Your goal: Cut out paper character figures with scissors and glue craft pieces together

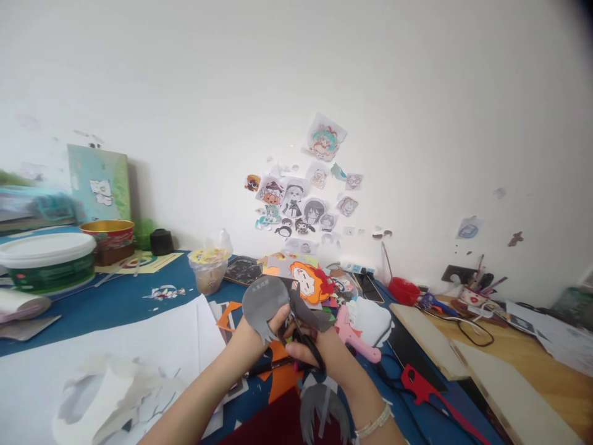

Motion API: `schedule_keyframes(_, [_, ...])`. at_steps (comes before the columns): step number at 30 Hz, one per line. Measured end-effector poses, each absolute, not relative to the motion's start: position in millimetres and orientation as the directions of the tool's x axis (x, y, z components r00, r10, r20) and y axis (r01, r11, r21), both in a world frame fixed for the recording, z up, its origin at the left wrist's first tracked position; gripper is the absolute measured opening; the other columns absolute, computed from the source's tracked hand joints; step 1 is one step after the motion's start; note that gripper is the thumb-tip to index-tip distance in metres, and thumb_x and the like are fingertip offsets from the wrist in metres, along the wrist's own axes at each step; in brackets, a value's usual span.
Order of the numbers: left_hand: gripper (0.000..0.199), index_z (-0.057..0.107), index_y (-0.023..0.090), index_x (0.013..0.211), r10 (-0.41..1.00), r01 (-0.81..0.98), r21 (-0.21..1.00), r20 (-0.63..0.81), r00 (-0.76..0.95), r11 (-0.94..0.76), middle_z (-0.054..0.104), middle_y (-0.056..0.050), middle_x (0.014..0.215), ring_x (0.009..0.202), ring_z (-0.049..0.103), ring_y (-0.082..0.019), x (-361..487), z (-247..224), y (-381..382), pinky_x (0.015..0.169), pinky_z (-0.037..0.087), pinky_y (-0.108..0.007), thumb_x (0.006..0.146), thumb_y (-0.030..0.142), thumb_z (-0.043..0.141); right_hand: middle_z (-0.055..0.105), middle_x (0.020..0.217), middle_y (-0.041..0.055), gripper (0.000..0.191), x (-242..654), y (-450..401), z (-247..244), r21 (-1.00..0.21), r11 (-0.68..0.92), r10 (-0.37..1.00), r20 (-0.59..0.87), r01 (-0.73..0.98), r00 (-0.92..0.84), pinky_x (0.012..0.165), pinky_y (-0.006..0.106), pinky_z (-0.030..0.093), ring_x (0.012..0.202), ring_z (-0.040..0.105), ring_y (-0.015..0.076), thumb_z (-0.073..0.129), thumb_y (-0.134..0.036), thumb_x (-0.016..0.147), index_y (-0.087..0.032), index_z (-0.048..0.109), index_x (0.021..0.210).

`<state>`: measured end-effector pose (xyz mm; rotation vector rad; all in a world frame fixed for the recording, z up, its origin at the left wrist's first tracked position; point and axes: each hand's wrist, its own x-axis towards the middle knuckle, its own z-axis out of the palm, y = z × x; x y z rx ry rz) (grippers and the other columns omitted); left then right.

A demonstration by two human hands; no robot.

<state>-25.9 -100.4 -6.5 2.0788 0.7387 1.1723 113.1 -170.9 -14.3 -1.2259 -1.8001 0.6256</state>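
Observation:
My left hand [278,321] pinches a dark grey paper cutout [264,301] with a rounded top, small lettering and jagged lower points. In my right hand [303,351] is a pair of scissors [311,347] with black handles, its blades partly hidden by my fingers and the paper. Both hands are close together over the blue table. Just behind them lies an orange-haired paper character [309,283] on a heap of coloured paper. Below my right wrist is another grey hair-shaped cutout [319,411] with a strip across it.
A pink glue gun [356,337] lies right of my hands, with a red-handled tool [426,389] farther right. White sheets [185,334] and paper scraps [106,395] cover the left side. Behind stand a plastic cup [208,272], a white-lidded tub [46,262] and a red bowl [403,290].

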Motion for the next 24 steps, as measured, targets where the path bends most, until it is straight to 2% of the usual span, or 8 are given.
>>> schedule_keyframes(3, [0.028, 0.057, 0.019, 0.09, 0.733, 0.145, 0.761, 0.527, 0.431, -0.632, 0.065, -0.007, 0.095, 0.097, 0.055, -0.024, -25, -9, -99, 0.091, 0.039, -0.036, 0.075, 0.04, 0.045, 0.062, 0.093, 0.0082, 0.031, 110, -168, -18, -0.816, 0.46, 0.887, 0.41, 0.349, -0.211, 0.082, 0.031, 0.045, 0.086, 0.058, 0.0205, 0.054, -0.038, 0.077, -0.019, 0.054, 0.102])
schedule_keyframes(5, [0.029, 0.057, 0.02, 0.093, 0.729, 0.139, 0.766, 0.515, 0.452, -0.627, 0.065, -0.007, 0.095, 0.099, 0.054, -0.025, -25, -10, -98, 0.092, 0.039, -0.037, 0.075, 0.04, 0.045, 0.06, 0.098, 0.0079, 0.035, 110, -166, -22, -0.794, 0.502, 0.865, 0.449, 0.343, -0.225, 0.089, 0.032, 0.041, 0.095, 0.055, 0.02, 0.052, -0.038, 0.079, -0.02, 0.051, 0.109])
schedule_keyframes(7, [0.029, 0.058, 0.019, 0.091, 0.723, 0.14, 0.763, 0.514, 0.462, -0.632, 0.065, -0.007, 0.096, 0.098, 0.055, -0.025, -24, -11, -98, 0.092, 0.039, -0.038, 0.076, 0.04, 0.044, 0.06, 0.097, 0.008, 0.034, 111, -165, -25, -0.764, 0.518, 0.855, 0.472, 0.384, -0.216, 0.09, 0.032, 0.04, 0.097, 0.053, 0.0204, 0.053, -0.038, 0.079, -0.02, 0.052, 0.107])
schedule_keyframes(10, [0.029, 0.057, 0.018, 0.086, 0.725, 0.139, 0.757, 0.531, 0.439, -0.639, 0.065, -0.008, 0.094, 0.092, 0.058, -0.024, -24, -11, -98, 0.089, 0.041, -0.038, 0.076, 0.041, 0.042, 0.061, 0.088, 0.0082, 0.028, 112, -163, -30, -0.767, 0.503, 0.862, 0.476, 0.398, -0.173, 0.08, 0.033, 0.045, 0.086, 0.057, 0.0213, 0.054, -0.039, 0.077, -0.018, 0.056, 0.096])
schedule_keyframes(13, [0.028, 0.056, 0.019, 0.085, 0.721, 0.126, 0.748, 0.558, 0.411, -0.651, 0.066, -0.008, 0.091, 0.089, 0.059, -0.023, -22, -13, -98, 0.087, 0.044, -0.038, 0.074, 0.04, 0.042, 0.06, 0.078, 0.0055, 0.031, 110, -162, -32, -0.809, 0.481, 0.876, 0.455, 0.338, -0.158, 0.069, 0.031, 0.047, 0.072, 0.058, 0.0199, 0.055, -0.042, 0.076, -0.019, 0.056, 0.097])
schedule_keyframes(18, [0.022, 0.056, 0.02, 0.082, 0.694, 0.12, 0.711, 0.612, 0.38, -0.693, 0.066, -0.006, 0.087, 0.088, 0.059, -0.021, -17, -20, -97, 0.087, 0.044, -0.034, 0.073, 0.037, 0.043, 0.051, 0.057, -0.0023, 0.033, 105, -160, -35, -0.885, 0.408, 0.913, 0.392, 0.226, -0.113, 0.05, 0.024, 0.043, 0.047, 0.046, 0.012, 0.058, -0.049, 0.071, -0.02, 0.058, 0.088])
schedule_keyframes(24, [0.021, 0.051, 0.02, 0.071, 0.723, 0.153, 0.725, 0.596, 0.349, -0.671, 0.063, -0.005, 0.077, 0.073, 0.058, -0.019, -19, -21, -96, 0.077, 0.047, -0.033, 0.072, 0.04, 0.045, 0.047, 0.055, -0.0034, 0.038, 104, -156, -39, -0.925, 0.366, 0.93, 0.36, 0.096, -0.073, 0.047, 0.021, 0.038, 0.047, 0.042, 0.0097, 0.065, -0.051, 0.063, -0.019, 0.059, 0.083])
